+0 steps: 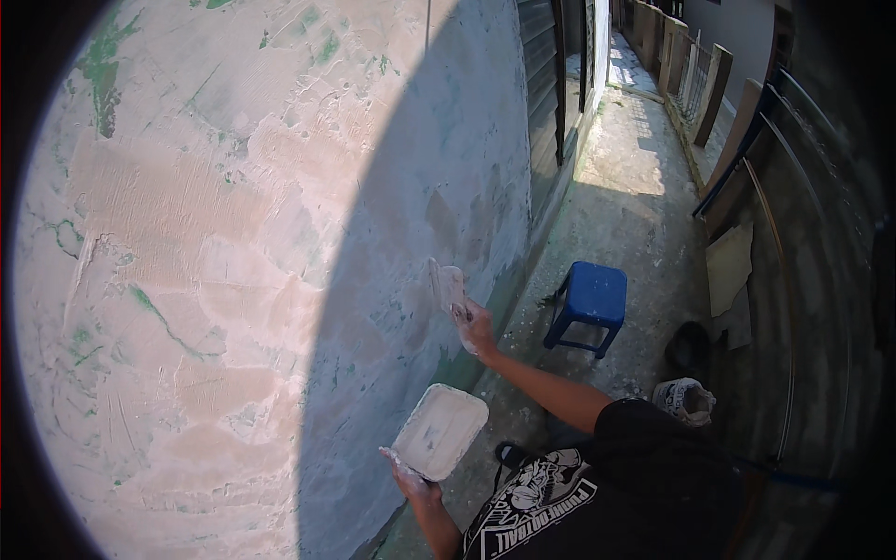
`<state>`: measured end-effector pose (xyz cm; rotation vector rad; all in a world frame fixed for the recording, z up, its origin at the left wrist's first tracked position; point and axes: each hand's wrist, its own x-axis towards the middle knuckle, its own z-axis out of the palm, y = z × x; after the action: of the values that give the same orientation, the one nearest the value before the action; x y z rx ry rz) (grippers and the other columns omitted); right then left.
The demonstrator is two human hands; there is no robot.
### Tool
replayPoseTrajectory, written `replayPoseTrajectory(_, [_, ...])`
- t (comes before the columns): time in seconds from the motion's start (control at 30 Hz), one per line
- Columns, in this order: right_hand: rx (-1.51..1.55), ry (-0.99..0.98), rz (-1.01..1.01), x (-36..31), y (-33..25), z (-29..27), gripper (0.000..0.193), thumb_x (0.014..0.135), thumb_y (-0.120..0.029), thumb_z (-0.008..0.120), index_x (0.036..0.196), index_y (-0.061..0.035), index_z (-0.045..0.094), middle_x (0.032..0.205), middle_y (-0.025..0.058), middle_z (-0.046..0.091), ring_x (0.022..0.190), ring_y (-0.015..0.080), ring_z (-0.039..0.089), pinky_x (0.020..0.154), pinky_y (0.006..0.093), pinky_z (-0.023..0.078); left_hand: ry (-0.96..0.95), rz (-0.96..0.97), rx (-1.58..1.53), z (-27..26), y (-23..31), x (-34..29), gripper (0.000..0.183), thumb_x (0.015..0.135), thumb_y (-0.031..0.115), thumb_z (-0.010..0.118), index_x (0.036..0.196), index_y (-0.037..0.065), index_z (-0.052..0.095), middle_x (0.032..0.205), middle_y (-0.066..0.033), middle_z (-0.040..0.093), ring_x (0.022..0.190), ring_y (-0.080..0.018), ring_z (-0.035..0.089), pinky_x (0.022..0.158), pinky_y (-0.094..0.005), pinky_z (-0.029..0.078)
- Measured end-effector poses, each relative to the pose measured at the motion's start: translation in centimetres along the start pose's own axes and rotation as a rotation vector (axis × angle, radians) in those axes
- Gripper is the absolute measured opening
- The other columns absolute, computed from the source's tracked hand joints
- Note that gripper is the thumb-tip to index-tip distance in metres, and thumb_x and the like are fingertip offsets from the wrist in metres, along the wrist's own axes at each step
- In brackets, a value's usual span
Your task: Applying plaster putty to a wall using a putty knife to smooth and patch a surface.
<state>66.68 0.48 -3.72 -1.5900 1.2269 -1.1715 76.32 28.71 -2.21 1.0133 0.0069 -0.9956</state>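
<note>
My right hand [477, 330] is closed round a putty knife [452, 287], its wide blade up against or very near the shaded part of the wall [373, 271]; the exact contact is hard to tell. Below it, my left hand [412, 478] grips the lower edge of a shallow rectangular tray [442, 431], whose inside is coated with pale filler. Whitish smears cover the fingers of both hands. Rough beige and white patches spread over the wall, with green paint showing through in places.
A blue plastic stool [595, 297] stands on the concrete walkway [644, 219] to the right. Behind my right arm is an open white sack or bucket [686, 401], near a dark round object [689, 347]. A louvred window [539, 93] lies farther along the wall.
</note>
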Motion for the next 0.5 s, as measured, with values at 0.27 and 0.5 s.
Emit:
replayPoseTrajectory(0.27, [0.537,-0.372,0.028,-4.8,-9.2,-8.8,0.022,0.087,-0.01,0.063,0.104,0.0037,0.06,0.084,0.0013,0.064,0.076,0.0058,0.055,0.064,0.0228,0.047,-0.014,0.011,0.048,1.6,1.1,-0.7,0.057,0.097,0.049,0.033,0.117,-0.001,0.049,0.112,-0.014,0.059,0.099,-0.0253,0.06,0.087,-0.0389,0.049])
replayPoseTrajectory(0.5, [-0.207,-0.838,-0.579,-8.5,-13.5,-9.4,0.029,0.069,-0.002,0.062,0.098,-0.0047,0.062,0.077,0.0183,0.064,0.075,0.0379,0.061,0.063,0.0405,0.049,-0.061,0.003,0.007,3.1,1.0,-0.7,0.056,0.096,0.049,0.035,0.109,-0.002,0.053,0.103,-0.0132,0.062,0.09,-0.0225,0.062,0.081,-0.0354,0.051])
